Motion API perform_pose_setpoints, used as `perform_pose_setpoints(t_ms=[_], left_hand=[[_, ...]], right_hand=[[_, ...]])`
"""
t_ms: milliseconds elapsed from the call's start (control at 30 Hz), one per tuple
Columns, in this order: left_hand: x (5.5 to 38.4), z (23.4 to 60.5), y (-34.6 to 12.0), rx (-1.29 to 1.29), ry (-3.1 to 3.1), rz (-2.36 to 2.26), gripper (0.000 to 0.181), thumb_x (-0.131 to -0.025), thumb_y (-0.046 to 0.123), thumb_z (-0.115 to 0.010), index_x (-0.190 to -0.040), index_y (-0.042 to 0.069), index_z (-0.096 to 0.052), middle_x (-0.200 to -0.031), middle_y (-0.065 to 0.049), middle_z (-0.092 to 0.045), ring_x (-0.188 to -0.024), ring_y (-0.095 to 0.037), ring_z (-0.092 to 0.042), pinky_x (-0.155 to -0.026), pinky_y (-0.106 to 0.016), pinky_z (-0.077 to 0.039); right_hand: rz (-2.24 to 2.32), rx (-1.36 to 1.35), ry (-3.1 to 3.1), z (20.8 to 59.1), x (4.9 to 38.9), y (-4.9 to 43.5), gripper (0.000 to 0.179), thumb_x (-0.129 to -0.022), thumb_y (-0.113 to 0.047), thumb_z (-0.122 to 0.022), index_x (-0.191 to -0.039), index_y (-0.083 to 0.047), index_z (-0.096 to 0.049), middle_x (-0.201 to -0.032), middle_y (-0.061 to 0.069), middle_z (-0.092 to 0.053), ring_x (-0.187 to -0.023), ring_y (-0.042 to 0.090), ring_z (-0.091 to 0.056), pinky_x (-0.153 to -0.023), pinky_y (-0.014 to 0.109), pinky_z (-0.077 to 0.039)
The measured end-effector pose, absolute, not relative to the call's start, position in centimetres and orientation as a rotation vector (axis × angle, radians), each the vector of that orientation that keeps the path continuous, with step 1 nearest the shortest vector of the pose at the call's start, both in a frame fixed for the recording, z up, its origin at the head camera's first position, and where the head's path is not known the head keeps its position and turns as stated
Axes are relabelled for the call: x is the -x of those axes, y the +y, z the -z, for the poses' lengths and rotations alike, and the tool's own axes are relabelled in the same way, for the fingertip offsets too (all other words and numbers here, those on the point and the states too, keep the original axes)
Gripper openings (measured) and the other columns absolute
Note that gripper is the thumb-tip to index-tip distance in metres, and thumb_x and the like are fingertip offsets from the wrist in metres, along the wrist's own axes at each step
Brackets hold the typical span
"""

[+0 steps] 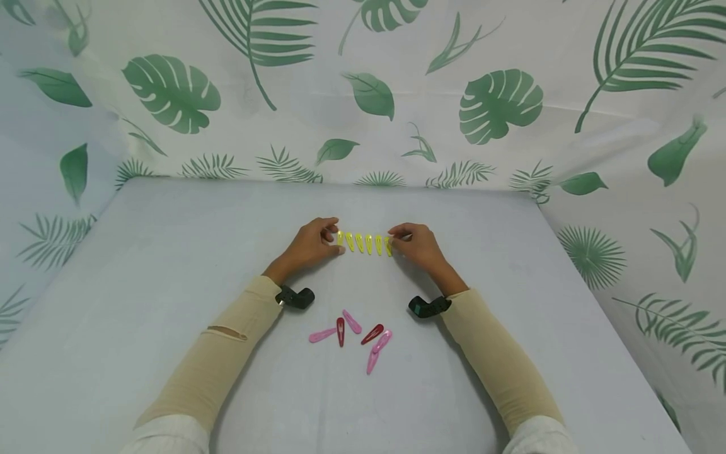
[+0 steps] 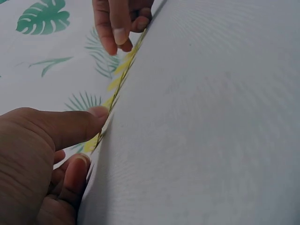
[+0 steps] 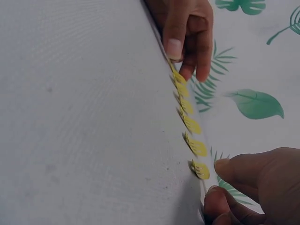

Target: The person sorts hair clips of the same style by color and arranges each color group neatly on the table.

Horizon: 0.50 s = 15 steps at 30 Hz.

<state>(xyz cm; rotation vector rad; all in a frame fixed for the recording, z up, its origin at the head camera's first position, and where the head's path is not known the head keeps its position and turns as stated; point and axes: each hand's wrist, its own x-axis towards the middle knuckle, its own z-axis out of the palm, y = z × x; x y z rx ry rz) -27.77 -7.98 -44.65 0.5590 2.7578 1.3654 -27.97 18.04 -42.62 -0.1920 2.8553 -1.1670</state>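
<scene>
Several yellow snap hair clips (image 1: 368, 244) lie side by side in a row on the pale table. My left hand (image 1: 314, 243) is at the row's left end, thumb and forefinger spread about the ends of the outermost clip. At the opposite end, the fingertips of my right hand (image 1: 416, 244) overlap the last clip (image 1: 389, 247) in the head view. The right wrist view shows that end clip (image 3: 200, 170) just beside my parted thumb and forefinger.
Nearer to me is a loose group of pink hair clips (image 1: 352, 321) and red hair clips (image 1: 340, 332). Two of the pink ones overlap. A leaf-printed cloth (image 1: 317, 113) hangs behind the table (image 1: 170, 265) and along its sides.
</scene>
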Motion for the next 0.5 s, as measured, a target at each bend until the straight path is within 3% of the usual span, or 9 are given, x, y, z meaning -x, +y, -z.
perform_pose_setpoints(t_ms=[500], left_hand=[[26.1,43.1,-8.3,-0.622,2.712,-1.199,0.073,-0.086,0.014,-0.076,-0.145,-0.005,-0.038,-0.118,-0.015,-0.052,-0.1,-0.023,-0.053,-0.089,-0.033,-0.046]], right_hand=[[1.258,0.279,2.856,42.0,25.9,18.4,0.02,-0.092,-0.015,-0.067,-0.111,-0.007,-0.069,-0.103,0.008,-0.065,-0.076,0.021,-0.06,-0.06,0.032,-0.049]])
